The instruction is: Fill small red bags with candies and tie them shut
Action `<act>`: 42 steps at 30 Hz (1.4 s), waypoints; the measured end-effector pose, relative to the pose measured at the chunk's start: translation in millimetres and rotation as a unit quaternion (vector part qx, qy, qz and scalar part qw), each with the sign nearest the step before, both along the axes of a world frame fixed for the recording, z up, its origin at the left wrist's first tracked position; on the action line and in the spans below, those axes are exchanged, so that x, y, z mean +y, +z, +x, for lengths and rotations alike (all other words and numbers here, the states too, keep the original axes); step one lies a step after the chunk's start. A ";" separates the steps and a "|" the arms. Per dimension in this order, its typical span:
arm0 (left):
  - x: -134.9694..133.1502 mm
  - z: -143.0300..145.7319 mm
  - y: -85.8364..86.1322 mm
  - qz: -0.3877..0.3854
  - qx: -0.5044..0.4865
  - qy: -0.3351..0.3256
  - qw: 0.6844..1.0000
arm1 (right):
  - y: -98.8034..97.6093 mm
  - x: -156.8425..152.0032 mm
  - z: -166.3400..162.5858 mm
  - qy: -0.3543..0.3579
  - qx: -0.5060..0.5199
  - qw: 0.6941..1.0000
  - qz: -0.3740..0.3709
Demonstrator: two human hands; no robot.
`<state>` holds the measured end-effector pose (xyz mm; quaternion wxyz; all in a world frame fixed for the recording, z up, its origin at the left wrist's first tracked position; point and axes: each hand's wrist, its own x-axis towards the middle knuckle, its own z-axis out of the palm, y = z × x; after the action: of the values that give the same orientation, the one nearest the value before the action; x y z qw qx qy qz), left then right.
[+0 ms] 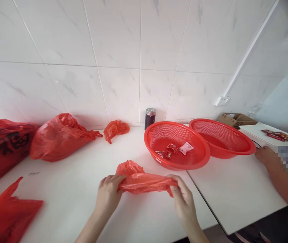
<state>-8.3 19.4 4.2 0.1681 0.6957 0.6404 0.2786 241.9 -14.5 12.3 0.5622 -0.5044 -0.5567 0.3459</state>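
Observation:
A thin red plastic bag (144, 183) is stretched between my two hands, just above the white table. My left hand (110, 189) is closed on the bag's left end, and my right hand (183, 192) pinches its right end. Part of the bag bulges up behind my left fingers. Beyond my right hand stands a red plastic basket (178, 165) with a few small wrapped packets in it: red-wrapped pieces (173, 147) and a pink-and-white packet (186, 148).
A second red basket (235, 152) adjoins the first; another person's hand (265, 155) is at its right. A dark tumbler (150, 118) stands by the wall. Leftward lie a knotted red bag (57, 141), a crumpled red bag (115, 130) and flat red bags (19, 216). A cardboard box (237, 119) sits back right.

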 end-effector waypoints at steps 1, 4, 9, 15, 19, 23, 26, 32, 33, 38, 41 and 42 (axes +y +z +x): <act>2.1 -10.2 4.8 -0.045 -0.042 0.012 0.998 | -0.5 3.7 5.8 -0.029 0.021 0.999 -0.011; -1.9 -29.8 23.7 -0.166 -0.172 0.027 0.971 | 0.6 16.7 25.6 -0.089 0.042 0.994 -0.039; -17.1 -26.9 43.7 -0.213 -0.277 0.014 0.937 | 36.4 6.3 35.9 -0.091 -0.083 0.992 0.004; -28.4 -5.1 50.6 -0.232 -0.376 -0.048 0.896 | 70.7 -36.7 -16.8 0.088 -0.258 0.956 0.105; -38.1 0.2 52.3 -0.301 -0.463 -0.126 0.824 | 50.6 -10.5 -31.0 0.232 -0.433 0.871 0.021; -28.8 -25.0 43.8 -0.244 -0.567 -0.061 0.784 | 39.9 8.8 -6.0 0.246 -0.526 0.808 -0.104; -17.8 -44.3 40.0 -0.139 -0.549 0.071 0.821 | 45.2 6.6 7.3 0.255 -0.529 0.793 -0.164; -48.8 -2.0 60.8 0.098 -0.200 0.089 0.971 | 49.8 9.3 -6.9 0.214 -0.594 0.771 -0.084; -56.2 11.0 61.0 0.167 -0.124 0.083 0.975 | 48.7 10.2 -11.0 0.213 -0.606 0.764 -0.064; -62.2 46.9 15.9 0.160 0.116 -0.007 0.980 | 41.8 7.2 -28.3 0.253 -0.625 0.738 -0.024; -53.9 37.7 -18.6 0.048 0.167 -0.023 0.984 | 38.9 6.9 -29.5 0.302 -0.597 0.742 -0.046; -52.7 31.3 -24.8 0.023 0.181 -0.028 0.983 | 38.6 8.8 -27.6 0.313 -0.588 0.743 -0.064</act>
<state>23.0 -33.4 -20.6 0.0406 0.7561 0.6339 0.1577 214.3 -5.7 50.9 -0.0501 -0.4399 -0.8801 0.1717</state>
